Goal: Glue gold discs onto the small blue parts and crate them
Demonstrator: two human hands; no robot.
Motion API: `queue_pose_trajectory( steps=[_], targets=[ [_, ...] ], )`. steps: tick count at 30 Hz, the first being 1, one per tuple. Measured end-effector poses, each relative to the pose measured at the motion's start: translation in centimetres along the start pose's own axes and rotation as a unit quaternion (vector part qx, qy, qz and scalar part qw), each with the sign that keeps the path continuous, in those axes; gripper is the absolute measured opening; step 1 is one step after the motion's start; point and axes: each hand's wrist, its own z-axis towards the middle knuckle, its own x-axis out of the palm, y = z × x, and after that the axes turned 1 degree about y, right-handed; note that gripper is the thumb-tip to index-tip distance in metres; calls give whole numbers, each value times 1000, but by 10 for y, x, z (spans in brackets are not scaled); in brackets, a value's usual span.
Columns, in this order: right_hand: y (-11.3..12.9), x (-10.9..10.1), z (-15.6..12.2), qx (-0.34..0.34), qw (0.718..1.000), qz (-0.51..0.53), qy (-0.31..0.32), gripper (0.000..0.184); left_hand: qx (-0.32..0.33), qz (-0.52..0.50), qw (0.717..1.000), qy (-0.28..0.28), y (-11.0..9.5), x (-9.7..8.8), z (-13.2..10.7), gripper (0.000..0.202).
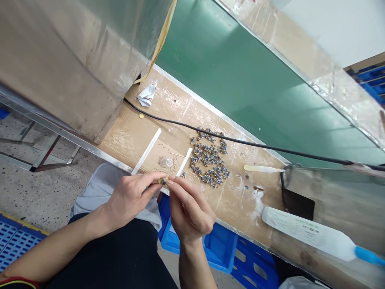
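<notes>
Left hand [124,197] and right hand [192,210]: fingertips pinched nearly closed, sharing one tiny yellow-and-dark metallic-looking part [162,182] at the tan worktable's [120,142] near edge. Probably light, stiff, easily dropped; best gripped fingertip-only, by opposite ends.

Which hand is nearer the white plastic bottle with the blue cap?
Right. In the picture, the right hand is left of the white bottle; the left hand is farther left.

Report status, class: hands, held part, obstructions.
Left hand, right hand: both pinching one small yellow-and-dark part. Cluster of small blue-and-gold parts beyond. Long black cable crosses cluster's far edge, clear of hands.
</notes>
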Motion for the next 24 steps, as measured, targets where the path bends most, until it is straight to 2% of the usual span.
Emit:
queue_pose_trajectory(
  steps=[7,14,20,24],
  targets=[
    [1,-4,-2,-27,999,-12,20,54,44,97,994,7,-8,-3,0,22],
    [2,-5,-2,-55,998,-24,12,54,25,122,991,51,-20,-9,0,25],
    [-1,-8,-11,-49,998,-44,15,53,7,98,994,52,-24,-8,1,24],
    [-2,-9,-16,-73,996,-55,-16,56,-8,64,997,51,-28,-7,2,25]
  ],
)
